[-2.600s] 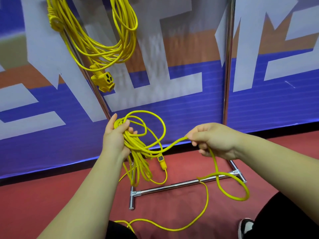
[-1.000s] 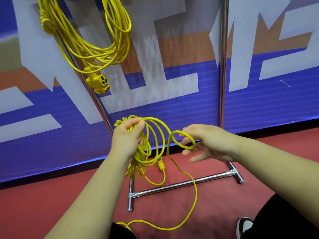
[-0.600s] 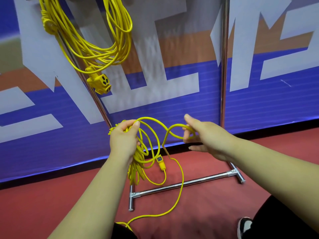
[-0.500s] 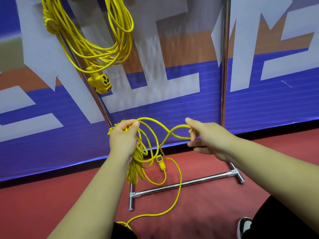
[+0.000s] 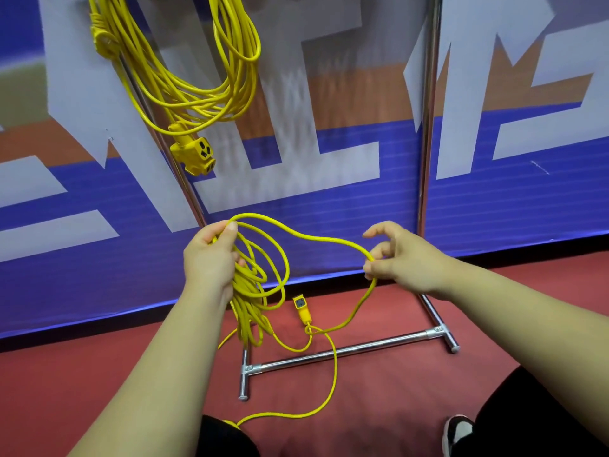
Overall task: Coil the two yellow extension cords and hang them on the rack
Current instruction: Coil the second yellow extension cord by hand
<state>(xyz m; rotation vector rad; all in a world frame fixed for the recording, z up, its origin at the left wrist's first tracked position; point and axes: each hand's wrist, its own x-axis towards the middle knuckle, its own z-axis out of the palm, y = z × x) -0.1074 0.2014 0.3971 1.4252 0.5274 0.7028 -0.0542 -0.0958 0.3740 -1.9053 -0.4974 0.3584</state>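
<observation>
One thick yellow cord [image 5: 184, 80] hangs coiled on the chrome rack [image 5: 426, 127] at the upper left, its socket block [image 5: 194, 155] dangling below. My left hand [image 5: 211, 258] grips the top of a bundle of loops of the thinner yellow cord [image 5: 260, 291]. A strand runs from that bundle rightward to my right hand [image 5: 398, 258], which pinches it between thumb and fingers. From there the cord drops to the red floor and trails toward my legs. Its small socket end [image 5: 301, 310] hangs below the bundle.
The rack's chrome base bar [image 5: 346, 352] and feet lie on the red floor in front of me. A blue, white and orange banner wall [image 5: 329, 192] stands right behind the rack. My shoe [image 5: 458, 433] shows at the bottom right.
My right hand has slid rightward and down along the cord, away from the bundle, drawing a longer strand out between the hands. My left hand keeps holding the loops.
</observation>
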